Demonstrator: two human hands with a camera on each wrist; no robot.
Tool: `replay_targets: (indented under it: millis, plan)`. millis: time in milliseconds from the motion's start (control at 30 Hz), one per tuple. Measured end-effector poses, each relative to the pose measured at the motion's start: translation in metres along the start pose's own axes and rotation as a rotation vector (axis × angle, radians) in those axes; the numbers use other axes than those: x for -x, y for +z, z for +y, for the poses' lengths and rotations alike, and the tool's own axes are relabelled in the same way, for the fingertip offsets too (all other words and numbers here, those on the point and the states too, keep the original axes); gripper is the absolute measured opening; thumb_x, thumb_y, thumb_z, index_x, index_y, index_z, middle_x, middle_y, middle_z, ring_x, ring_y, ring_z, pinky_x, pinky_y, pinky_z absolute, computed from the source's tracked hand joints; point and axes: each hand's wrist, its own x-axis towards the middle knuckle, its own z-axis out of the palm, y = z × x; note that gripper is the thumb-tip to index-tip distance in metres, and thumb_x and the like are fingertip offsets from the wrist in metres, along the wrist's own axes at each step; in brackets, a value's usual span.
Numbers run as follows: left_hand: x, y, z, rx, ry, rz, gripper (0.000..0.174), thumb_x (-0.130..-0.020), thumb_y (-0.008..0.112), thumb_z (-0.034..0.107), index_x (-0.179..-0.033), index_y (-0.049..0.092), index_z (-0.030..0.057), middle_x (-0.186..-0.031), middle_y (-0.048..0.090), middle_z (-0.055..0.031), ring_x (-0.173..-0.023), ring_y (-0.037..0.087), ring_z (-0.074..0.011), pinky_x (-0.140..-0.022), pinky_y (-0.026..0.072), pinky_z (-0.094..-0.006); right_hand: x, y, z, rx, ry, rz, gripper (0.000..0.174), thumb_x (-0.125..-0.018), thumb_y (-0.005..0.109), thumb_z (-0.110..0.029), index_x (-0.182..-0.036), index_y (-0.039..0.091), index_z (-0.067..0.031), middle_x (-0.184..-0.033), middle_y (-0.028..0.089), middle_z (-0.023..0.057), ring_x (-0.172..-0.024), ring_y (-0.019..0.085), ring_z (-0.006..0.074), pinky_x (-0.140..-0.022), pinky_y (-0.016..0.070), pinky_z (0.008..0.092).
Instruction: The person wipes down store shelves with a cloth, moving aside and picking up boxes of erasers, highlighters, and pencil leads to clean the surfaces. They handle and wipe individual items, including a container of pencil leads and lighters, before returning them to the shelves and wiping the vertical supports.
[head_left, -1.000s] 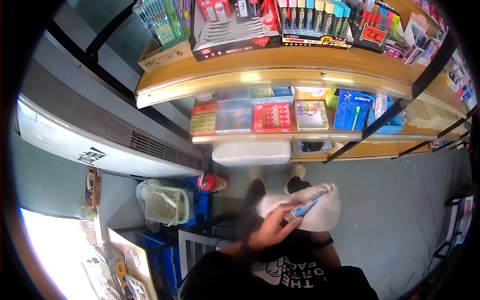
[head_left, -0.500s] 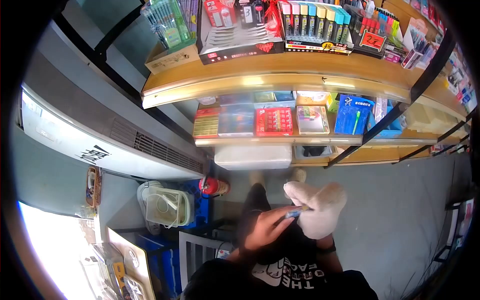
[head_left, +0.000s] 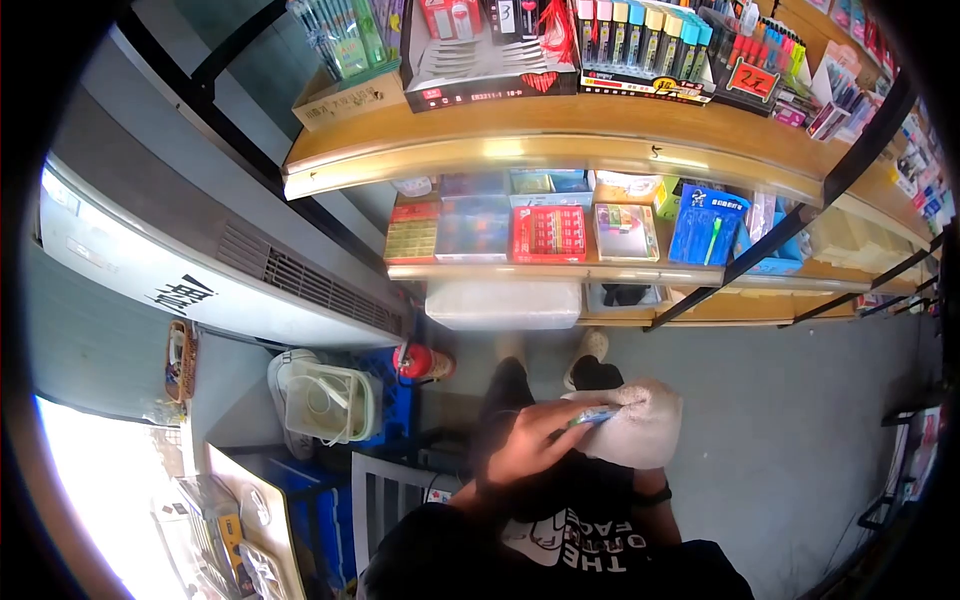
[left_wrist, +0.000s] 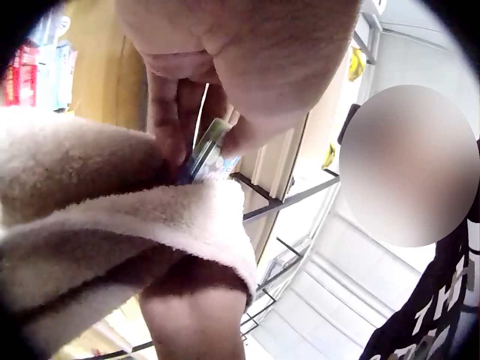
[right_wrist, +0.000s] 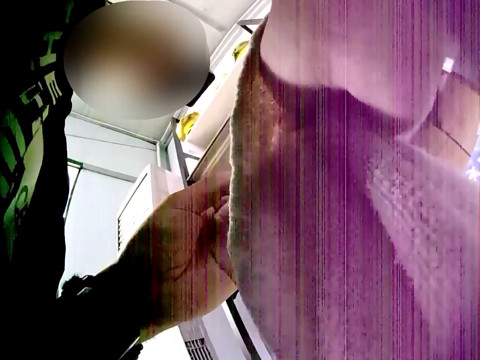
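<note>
In the head view my left hand (head_left: 530,440) pinches a small flat blue-and-green pack (head_left: 595,415) between thumb and fingers. The pack's far end runs into a fold of a cream terry towel (head_left: 650,435). In the left wrist view the pack (left_wrist: 211,154) has a pale end, and the towel (left_wrist: 120,225) closes around its lower part. My right hand lies under the towel in the head view, its fingers covered, with a dark band at the wrist. The cloth bunches over it in two lobes against the pack. Purple streaks mar the right wrist view of the towel (right_wrist: 315,225).
Ahead stands a wooden shelf (head_left: 560,135) with highlighters (head_left: 640,45) and boxed stationery. A lower shelf carries a red box (head_left: 548,235) and a blue pack (head_left: 706,228). To the left are a white appliance (head_left: 200,270), a fire extinguisher (head_left: 425,362) and a plastic tub (head_left: 330,403).
The pack, long in view a second ago, has turned and gone mostly into the towel. The towel has folded around it, shifting slightly between frames. My left hand has kept its pinch.
</note>
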Motion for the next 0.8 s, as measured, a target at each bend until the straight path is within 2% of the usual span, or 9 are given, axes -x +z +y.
replay_targets:
  millis: [300,400,633,733,800]
  plan:
    - [-0.001,-0.006,0.004,0.098,0.062,-0.016,0.03,-0.087,0.068,0.003,-0.117,0.067,0.0006,-0.107,0.07,-0.017,-0.091,0.07,-0.0286,-0.082,0.0542,-0.0348,-0.004,-0.001,-0.006,0.011,-0.003,-0.003,0.04,-0.094,0.055,-0.033,-0.123,0.052,-0.0068,-0.119,0.055,0.008,-0.107,0.053,0.022,-0.095,0.0441,0.0394]
    - [0.0,-0.008,0.001,0.068,-0.043,-0.087,0.029,-0.084,0.07,0.001,-0.112,0.067,-0.0051,-0.104,0.072,-0.0175,-0.091,0.071,-0.0288,-0.084,0.0545,-0.0365,-0.006,0.001,-0.008,0.009,-0.006,-0.006,0.039,-0.093,0.055,-0.032,-0.123,0.053,-0.0068,-0.118,0.055,0.0079,-0.107,0.053,0.0219,-0.094,0.0441,0.0392]
    - [0.001,0.001,-0.007,-0.009,-0.016,0.045,0.027,-0.083,0.07,0.0,-0.11,0.07,-0.003,-0.103,0.072,-0.0172,-0.092,0.071,-0.028,-0.082,0.0558,-0.0332,-0.007,0.001,-0.013,0.015,-0.009,-0.014,0.038,-0.092,0.056,-0.031,-0.121,0.053,-0.0068,-0.117,0.055,0.0077,-0.105,0.053,0.0216,-0.093,0.0439,0.0388]
    - [0.005,0.002,-0.014,-0.018,-0.012,0.062,0.027,-0.087,0.069,0.003,-0.114,0.069,-0.0003,-0.104,0.071,-0.0175,-0.089,0.071,-0.0283,-0.08,0.0556,-0.0337,-0.008,0.001,-0.014,0.021,-0.008,-0.017,0.037,-0.091,0.057,-0.03,-0.121,0.054,-0.0068,-0.116,0.056,0.0076,-0.104,0.053,0.0214,-0.092,0.0439,0.0386]
    - [0.01,0.0,-0.015,0.096,-0.104,0.047,0.026,-0.088,0.069,0.004,-0.114,0.068,-0.0003,-0.105,0.071,-0.017,-0.09,0.071,-0.0275,-0.08,0.0553,-0.0328,-0.009,0.0,-0.014,0.028,-0.009,-0.019,0.037,-0.091,0.057,-0.03,-0.12,0.054,-0.0068,-0.115,0.056,0.0075,-0.104,0.053,0.0214,-0.092,0.0439,0.0384]
